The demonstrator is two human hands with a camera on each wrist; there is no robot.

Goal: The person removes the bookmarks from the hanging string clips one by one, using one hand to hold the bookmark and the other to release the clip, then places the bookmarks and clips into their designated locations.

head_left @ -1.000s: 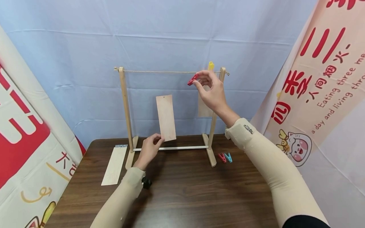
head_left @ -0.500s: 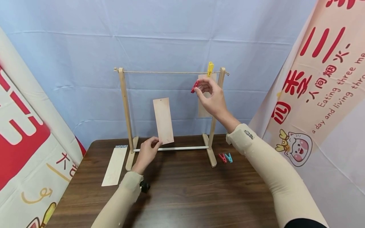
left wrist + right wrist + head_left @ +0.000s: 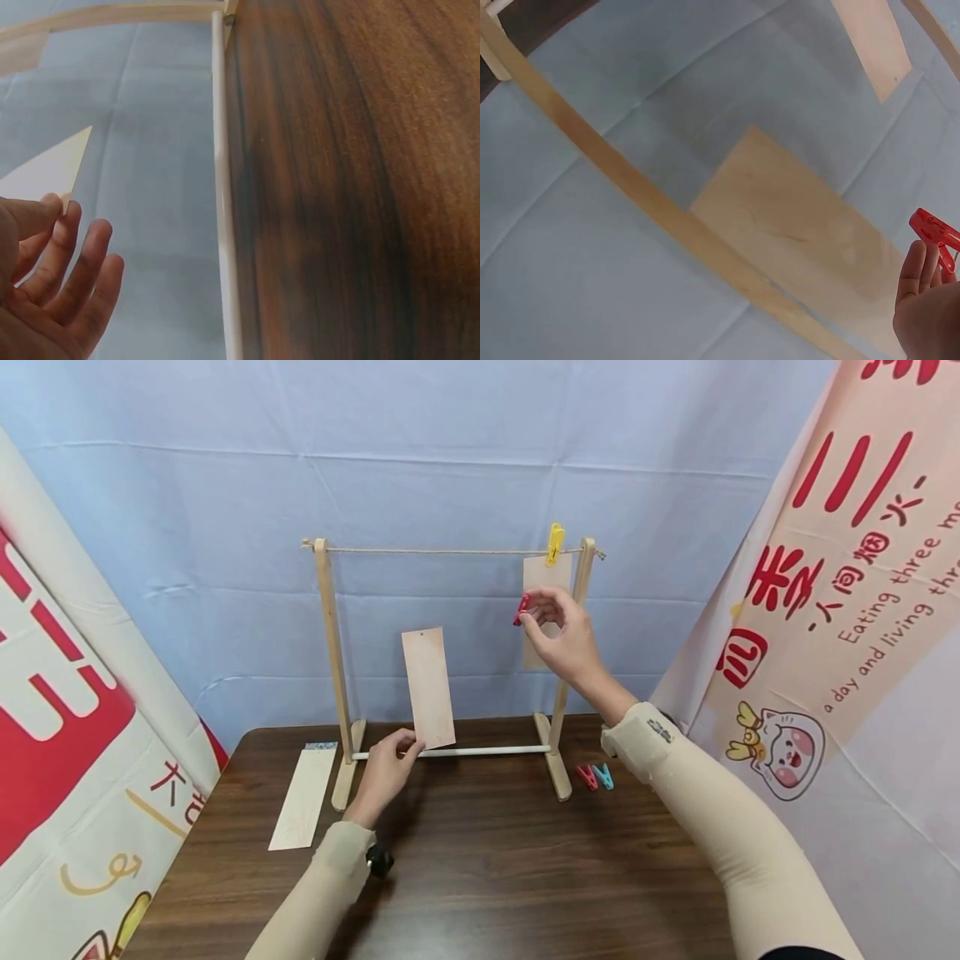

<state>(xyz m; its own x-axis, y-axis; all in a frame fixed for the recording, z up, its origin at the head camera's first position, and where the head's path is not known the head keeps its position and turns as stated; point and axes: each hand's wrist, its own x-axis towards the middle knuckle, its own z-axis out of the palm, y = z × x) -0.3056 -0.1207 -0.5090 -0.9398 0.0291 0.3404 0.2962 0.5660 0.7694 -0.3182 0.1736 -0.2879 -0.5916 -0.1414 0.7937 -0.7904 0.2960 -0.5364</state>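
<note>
My left hand [image 3: 385,772] pinches the lower left corner of a thin pale wooden card [image 3: 429,689], holding it upright below the rope [image 3: 435,552]. A small hole shows near the card's top edge. In the left wrist view, thumb and fingertips grip the corner of that card [image 3: 52,172]. My right hand [image 3: 558,631] pinches a red clothespin [image 3: 521,609], seen as well in the right wrist view [image 3: 936,232]. Behind this hand, a second wooden card [image 3: 536,575] hangs from the rope under a yellow clothespin [image 3: 555,543], partly hidden by the hand.
The wooden frame's left post [image 3: 332,643] and right post [image 3: 572,668] carry the rope, with a white rod [image 3: 487,750] low between them. Another card [image 3: 303,797] lies on the table [image 3: 510,877] at left. A red clothespin [image 3: 587,777] and a blue one [image 3: 603,776] lie right.
My right hand has come down from near the rope with the red clothespin, uncovering the yellow one. The left hand has lowered the card slightly and shifted it a little left.
</note>
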